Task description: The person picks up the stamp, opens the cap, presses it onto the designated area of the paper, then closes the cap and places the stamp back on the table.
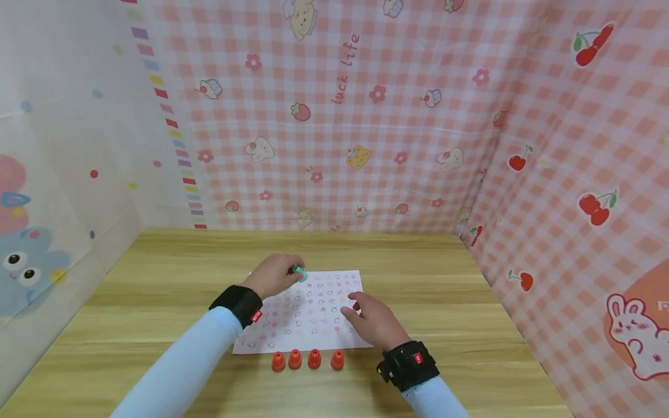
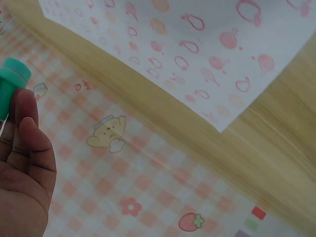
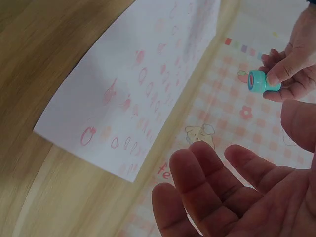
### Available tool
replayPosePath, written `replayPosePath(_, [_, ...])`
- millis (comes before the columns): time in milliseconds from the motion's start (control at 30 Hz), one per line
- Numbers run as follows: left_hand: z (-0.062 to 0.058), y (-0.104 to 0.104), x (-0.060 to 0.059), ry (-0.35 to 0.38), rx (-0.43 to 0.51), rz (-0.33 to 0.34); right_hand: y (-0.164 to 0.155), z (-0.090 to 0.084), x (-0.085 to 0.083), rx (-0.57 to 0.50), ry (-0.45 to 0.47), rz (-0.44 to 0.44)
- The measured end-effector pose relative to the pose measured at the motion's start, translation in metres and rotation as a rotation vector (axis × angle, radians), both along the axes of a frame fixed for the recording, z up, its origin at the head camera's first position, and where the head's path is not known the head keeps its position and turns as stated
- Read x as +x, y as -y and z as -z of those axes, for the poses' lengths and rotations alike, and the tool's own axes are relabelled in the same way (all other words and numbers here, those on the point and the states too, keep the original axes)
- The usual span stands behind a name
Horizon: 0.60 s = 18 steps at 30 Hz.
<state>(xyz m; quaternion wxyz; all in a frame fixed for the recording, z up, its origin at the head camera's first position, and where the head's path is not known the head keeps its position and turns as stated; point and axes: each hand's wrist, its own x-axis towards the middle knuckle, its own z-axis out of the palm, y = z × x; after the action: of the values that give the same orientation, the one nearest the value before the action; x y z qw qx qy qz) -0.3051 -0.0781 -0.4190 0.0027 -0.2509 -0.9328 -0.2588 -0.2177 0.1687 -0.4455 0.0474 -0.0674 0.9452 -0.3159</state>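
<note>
A white sheet of paper [image 1: 308, 310] covered with small red and orange stamped marks lies on the wooden table [image 1: 157, 302]. My left hand [image 1: 274, 276] pinches a small teal stamp [image 1: 299, 272] above the sheet's far left corner; the stamp [image 2: 11, 84] shows at my fingertips, and the right wrist view catches it too as the teal stamp [image 3: 261, 81]. My right hand [image 1: 373, 319] hovers over the sheet's right edge with relaxed, straight fingers [image 3: 207, 182], holding nothing. The paper [image 2: 197, 54] and the paper [image 3: 143, 84] fill both wrist views.
Several orange stamps [image 1: 308, 360] stand in a row on the table just in front of the paper's near edge. Pink checked cloth walls [image 1: 334, 128] close in the back and right; a pale cartoon cloth [image 1: 52, 174] closes the left.
</note>
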Motion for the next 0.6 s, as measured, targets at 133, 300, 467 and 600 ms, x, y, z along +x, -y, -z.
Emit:
replayPosePath(133, [0.002,0.003,-0.009,-0.014,-0.042,-0.005,-0.001,0.003,0.001,0.073,-0.037,-0.002])
replayPosePath(300, [0.004,0.007,-0.019,-0.026,-0.079,-0.015,-0.003,0.005,0.001,0.091,-0.026,-0.003])
replayPosePath(467, [0.005,0.009,-0.029,-0.030,-0.116,-0.033,-0.004,0.006,0.000,0.097,-0.012,-0.009])
replayPosePath(600, [0.007,0.012,-0.039,-0.035,-0.148,-0.047,-0.005,0.006,0.001,0.110,-0.013,-0.020])
